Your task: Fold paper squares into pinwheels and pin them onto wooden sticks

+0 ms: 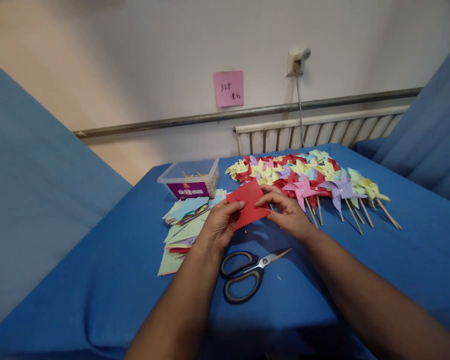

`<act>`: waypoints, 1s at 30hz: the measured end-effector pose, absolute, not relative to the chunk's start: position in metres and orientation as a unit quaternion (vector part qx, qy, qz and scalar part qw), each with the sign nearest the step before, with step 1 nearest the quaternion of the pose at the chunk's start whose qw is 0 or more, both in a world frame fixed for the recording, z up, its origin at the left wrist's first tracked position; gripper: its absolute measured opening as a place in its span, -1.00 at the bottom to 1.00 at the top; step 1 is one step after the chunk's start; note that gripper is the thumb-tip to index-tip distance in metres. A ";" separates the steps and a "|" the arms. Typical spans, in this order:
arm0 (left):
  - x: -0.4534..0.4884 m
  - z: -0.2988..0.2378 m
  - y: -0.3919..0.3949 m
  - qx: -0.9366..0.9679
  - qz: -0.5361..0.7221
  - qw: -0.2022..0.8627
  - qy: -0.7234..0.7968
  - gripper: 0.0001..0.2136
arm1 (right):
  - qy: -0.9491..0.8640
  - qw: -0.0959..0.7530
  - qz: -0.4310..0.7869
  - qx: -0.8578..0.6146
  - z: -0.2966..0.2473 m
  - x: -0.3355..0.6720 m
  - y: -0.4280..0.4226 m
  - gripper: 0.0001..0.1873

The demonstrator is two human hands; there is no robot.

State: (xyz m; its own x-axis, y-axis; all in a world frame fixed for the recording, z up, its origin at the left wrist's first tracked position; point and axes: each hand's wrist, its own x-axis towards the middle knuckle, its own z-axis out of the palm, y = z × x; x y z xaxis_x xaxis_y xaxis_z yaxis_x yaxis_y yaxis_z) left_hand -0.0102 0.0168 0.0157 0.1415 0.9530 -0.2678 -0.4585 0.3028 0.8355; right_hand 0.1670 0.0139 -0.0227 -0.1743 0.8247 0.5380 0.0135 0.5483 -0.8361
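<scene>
Left hand and right hand pinch one red sheet at frame centre; one pair of scissors lower centre.

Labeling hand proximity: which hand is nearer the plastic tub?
Left. The left hand is in front and right of the plastic tub; the right hand is farther right, by the pinwheels.

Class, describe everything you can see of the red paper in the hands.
The red paper looks like a thin, plain, roughly square sheet with no marks visible. It is held tilted over the blue cloth, beyond the scissors. The left hand grips its left side, thumb on the near face; the right hand holds its right edge, partly hiding it.
</scene>
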 end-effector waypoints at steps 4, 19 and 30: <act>-0.006 0.016 0.014 0.337 0.505 0.685 0.402 -0.72 | -0.654 0.559 0.382 -0.337 -0.024 0.166 0.014 -0.88; -0.006 0.016 0.013 0.317 0.477 0.711 0.408 -0.79 | -0.662 0.543 0.395 -0.334 -0.026 0.168 0.015 -0.85; -0.002 0.017 0.010 0.341 0.483 0.698 0.404 -0.76 | -0.653 0.533 0.431 -0.321 -0.026 0.165 0.012 -0.79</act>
State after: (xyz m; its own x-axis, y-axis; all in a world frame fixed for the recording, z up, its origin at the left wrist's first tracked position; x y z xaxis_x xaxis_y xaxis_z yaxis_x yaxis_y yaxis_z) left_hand -0.0020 0.0101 0.0168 0.2076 0.9497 -0.2346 -0.3984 0.3011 0.8664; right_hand 0.1655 0.0115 -0.0257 -0.2257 0.8794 0.4193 -0.0393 0.4218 -0.9058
